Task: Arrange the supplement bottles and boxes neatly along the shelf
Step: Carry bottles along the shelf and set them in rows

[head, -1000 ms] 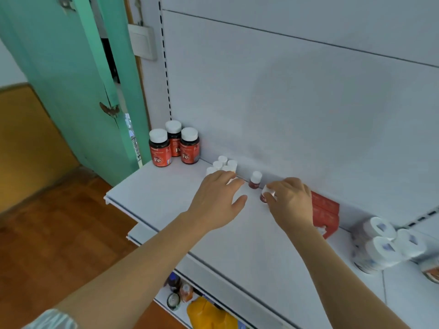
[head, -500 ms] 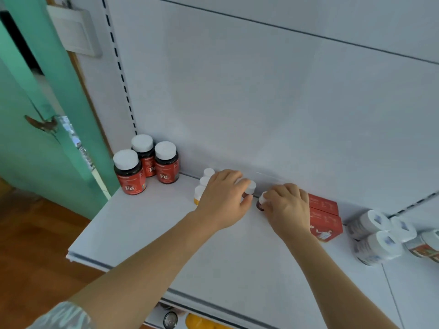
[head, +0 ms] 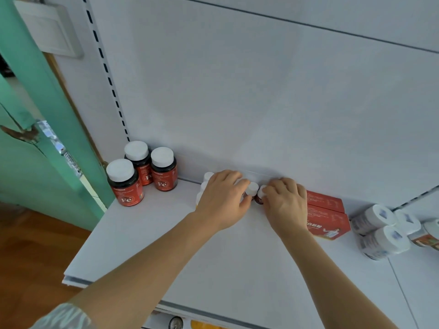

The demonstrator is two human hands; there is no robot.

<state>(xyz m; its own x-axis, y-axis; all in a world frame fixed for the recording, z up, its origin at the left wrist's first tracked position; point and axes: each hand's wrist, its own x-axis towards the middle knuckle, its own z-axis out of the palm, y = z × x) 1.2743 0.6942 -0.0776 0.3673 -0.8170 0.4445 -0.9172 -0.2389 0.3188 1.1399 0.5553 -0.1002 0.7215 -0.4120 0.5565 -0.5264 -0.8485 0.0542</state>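
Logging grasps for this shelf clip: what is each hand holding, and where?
Left hand holds a small white-capped bottle near its cap; right hand grips another small bottle likewise.

A white shelf carries everything. At its back left corner stand three dark bottles with red labels and white caps, close together. Near the back middle stands a cluster of small white-capped bottles, partly hidden by hands. Just right of them lie two red boxes, side by side. Further right lie white tubs on their sides, touching one another.
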